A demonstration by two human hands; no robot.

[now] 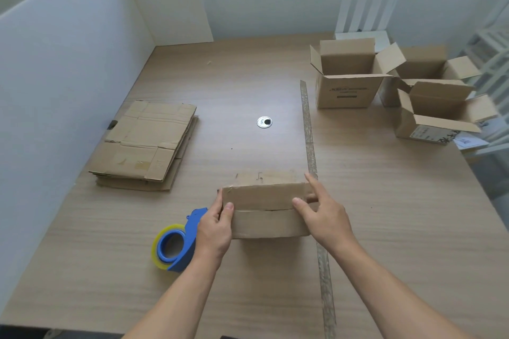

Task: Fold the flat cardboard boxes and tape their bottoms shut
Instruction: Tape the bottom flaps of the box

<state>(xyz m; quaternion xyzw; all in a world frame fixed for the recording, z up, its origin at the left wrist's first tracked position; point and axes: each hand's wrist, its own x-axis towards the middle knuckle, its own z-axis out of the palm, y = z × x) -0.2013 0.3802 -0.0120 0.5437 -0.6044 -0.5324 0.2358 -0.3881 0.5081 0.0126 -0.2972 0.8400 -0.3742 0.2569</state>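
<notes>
A small cardboard box (264, 209) stands on the wooden table (385, 215) in front of me, its two flaps folded shut with a seam across the middle. My left hand (216, 224) grips its left end, thumb on top. My right hand (322, 212) holds the right end, thumb pressing the upper flap and fingers over the edge. A blue tape dispenser (179, 239) with a yellowish clear roll lies just left of my left hand. A stack of flat cardboard boxes (146, 146) lies at the left.
Three folded open boxes (347, 74) (432, 110) (421, 63) stand at the far right. A long strip of tape (309, 140) runs along the table right of the box. A round metal grommet (264, 121) sits mid-table. White partition walls (55, 77) close the left and back.
</notes>
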